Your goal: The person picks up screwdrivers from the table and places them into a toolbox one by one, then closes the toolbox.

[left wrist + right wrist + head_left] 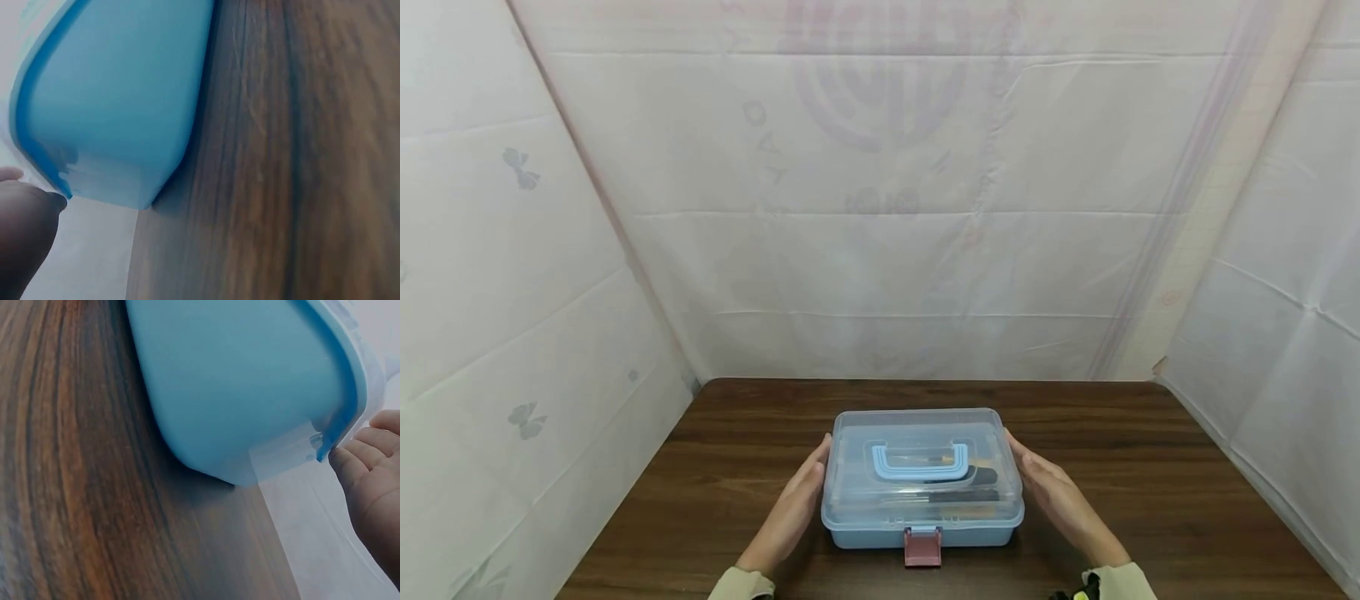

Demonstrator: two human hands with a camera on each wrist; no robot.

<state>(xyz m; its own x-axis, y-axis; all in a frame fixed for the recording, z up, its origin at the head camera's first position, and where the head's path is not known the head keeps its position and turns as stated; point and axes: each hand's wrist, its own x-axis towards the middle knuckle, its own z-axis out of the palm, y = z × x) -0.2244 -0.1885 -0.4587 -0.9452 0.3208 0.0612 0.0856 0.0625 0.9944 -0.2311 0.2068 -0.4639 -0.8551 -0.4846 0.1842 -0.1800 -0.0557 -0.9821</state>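
A blue plastic storage box [925,537] with a clear lid [865,500] rests on the table. Its light blue carry handle [920,472] lies folded on the lid, and a reddish-pink latch [922,550] hangs down at the front. Through the lid, dark-handled tools [973,495] show dimly; their kind is unclear. At the box's left side is my left hand [793,508], fingers fairly straight along the rim. My right hand [1063,504] lies along the opposite side, its fingertips at the lid's edge in the right wrist view. Neither hand curls round the box.
The dark wood-grain table [737,467] extends around the box on all sides. White sheeting [880,292] hangs behind the table, with more sheeting at the left [512,333] and right sides. A dark band with a yellow part sits at my right wrist.
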